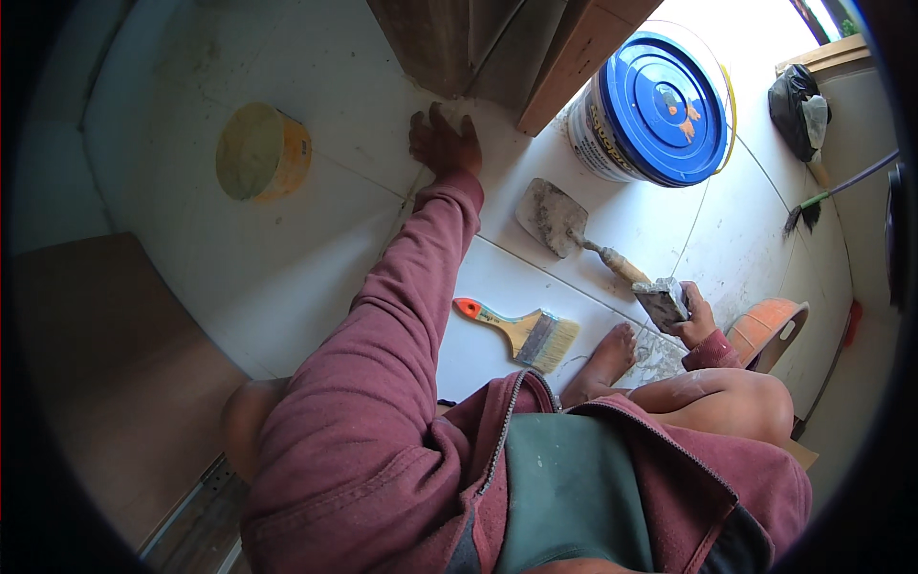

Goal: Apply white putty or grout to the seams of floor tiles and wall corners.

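Note:
My left hand (pixel 447 143) reaches to the white tiled floor at the foot of a dark wooden post (pixel 421 43), its fingers spread. My right hand (pixel 695 316) grips a small, grey, crusted block (pixel 660 304) at the right. A dirty trowel (pixel 551 218) with a wooden handle lies on the tiles, its handle end beside that block and partly hidden by it. A wide paintbrush (pixel 526 335) with an orange-tipped handle lies between my forearm and my bare foot (pixel 607 359).
A blue-lidded bucket (pixel 660 105) stands beside a wooden board (pixel 588 57). A yellowish tub (pixel 263 153) is at left, above a brown panel (pixel 115 316). At right are a black bag (pixel 794 110), a broom (pixel 813 201) and an orange basin (pixel 760 325).

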A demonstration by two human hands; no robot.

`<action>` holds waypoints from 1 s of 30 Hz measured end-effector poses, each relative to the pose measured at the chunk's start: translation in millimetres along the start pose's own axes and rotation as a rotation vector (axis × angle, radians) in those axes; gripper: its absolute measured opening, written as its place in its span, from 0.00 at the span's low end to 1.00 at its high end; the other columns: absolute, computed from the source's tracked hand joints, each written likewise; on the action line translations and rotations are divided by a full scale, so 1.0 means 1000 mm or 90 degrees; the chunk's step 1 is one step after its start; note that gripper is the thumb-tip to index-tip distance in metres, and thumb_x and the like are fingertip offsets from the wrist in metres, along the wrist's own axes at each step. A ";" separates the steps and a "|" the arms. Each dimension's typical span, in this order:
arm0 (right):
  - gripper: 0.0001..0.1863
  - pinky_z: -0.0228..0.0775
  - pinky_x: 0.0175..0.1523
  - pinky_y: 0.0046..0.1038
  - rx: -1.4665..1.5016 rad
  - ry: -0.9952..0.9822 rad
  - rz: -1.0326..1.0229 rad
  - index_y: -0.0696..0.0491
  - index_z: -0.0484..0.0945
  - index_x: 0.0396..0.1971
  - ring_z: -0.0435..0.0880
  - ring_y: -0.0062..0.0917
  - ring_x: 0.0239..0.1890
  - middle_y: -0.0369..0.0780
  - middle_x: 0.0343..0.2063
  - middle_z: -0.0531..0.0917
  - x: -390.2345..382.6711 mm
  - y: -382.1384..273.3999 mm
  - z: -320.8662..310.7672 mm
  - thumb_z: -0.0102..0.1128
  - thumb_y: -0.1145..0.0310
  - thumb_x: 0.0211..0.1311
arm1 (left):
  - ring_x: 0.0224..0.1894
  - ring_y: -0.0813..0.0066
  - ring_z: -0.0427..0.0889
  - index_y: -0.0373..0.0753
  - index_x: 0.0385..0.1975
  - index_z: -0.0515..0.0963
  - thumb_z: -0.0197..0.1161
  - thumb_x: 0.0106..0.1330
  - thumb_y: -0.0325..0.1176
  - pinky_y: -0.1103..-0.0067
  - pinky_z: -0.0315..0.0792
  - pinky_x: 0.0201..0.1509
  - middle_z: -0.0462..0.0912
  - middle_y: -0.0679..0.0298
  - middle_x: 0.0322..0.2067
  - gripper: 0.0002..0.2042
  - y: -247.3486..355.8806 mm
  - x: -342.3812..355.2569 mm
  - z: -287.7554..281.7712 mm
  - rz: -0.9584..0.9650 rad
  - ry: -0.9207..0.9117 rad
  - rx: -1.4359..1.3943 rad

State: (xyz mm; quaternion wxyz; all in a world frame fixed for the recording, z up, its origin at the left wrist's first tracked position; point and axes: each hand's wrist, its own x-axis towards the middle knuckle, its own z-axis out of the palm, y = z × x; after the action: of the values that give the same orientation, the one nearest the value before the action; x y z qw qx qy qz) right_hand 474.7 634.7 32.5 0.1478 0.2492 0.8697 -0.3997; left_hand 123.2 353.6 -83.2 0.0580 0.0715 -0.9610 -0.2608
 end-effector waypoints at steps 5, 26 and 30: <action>0.30 0.68 0.38 0.26 0.006 -0.008 0.031 0.54 0.65 0.39 0.74 0.26 0.28 0.41 0.25 0.75 -0.007 -0.003 -0.004 0.65 0.80 0.28 | 0.53 0.56 0.63 0.47 0.52 0.68 0.53 0.58 0.39 0.60 0.58 0.53 0.65 0.58 0.52 0.20 -0.046 0.061 -0.013 0.008 -0.032 0.074; 0.29 0.66 0.44 0.23 0.077 -0.046 -0.054 0.56 0.66 0.39 0.73 0.23 0.35 0.39 0.29 0.75 0.034 -0.042 -0.008 0.62 0.82 0.29 | 0.59 0.53 0.56 0.41 0.60 0.53 0.60 0.52 0.34 0.61 0.54 0.59 0.56 0.52 0.57 0.34 -0.134 0.069 -0.222 0.379 -0.157 0.337; 0.28 0.65 0.47 0.23 0.177 -0.153 0.005 0.56 0.67 0.38 0.73 0.22 0.37 0.35 0.31 0.74 0.049 -0.088 -0.022 0.59 0.85 0.27 | 0.64 0.51 0.49 0.41 0.62 0.49 0.60 0.52 0.40 0.60 0.51 0.62 0.48 0.50 0.62 0.38 -0.187 0.082 -0.263 0.089 -0.240 0.618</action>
State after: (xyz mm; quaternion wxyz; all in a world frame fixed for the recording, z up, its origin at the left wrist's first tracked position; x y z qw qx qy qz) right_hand 384.3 618.3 79.1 0.2166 0.2208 0.7811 -0.5425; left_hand 102.2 50.9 53.4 -0.1384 -0.0224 -0.9674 0.2110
